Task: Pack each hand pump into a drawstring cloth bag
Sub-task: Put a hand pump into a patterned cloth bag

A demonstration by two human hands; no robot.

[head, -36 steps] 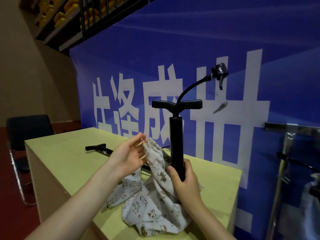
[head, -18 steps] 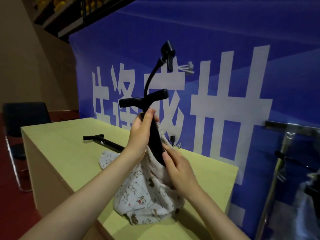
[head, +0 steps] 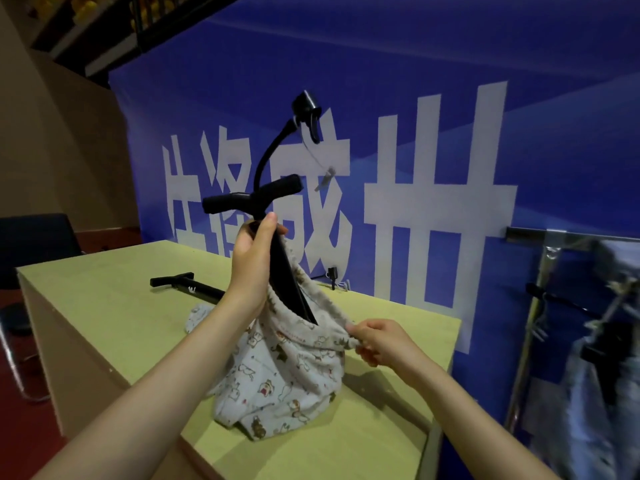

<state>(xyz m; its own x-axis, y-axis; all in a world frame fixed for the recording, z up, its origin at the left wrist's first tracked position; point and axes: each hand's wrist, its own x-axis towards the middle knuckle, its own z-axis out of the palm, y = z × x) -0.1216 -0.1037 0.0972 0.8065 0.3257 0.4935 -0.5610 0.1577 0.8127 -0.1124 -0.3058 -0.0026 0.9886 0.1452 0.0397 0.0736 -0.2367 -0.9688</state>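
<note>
Fingers (head: pixel 360 336) pinch printed bag (head: pixel 291 372) rim; black pump (head: pixel 287 271) tilted inside.

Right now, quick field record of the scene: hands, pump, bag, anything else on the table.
left hand: grips pump barrel just below the T-handle
right hand: pinches bag rim, pulling the mouth open
hand pump: tilted, lower end inside bag
cloth bag: printed, resting on table
second pump: lying on table, behind the bag

Both forearms bare (no sleeves showing), hands ungloved.
</note>
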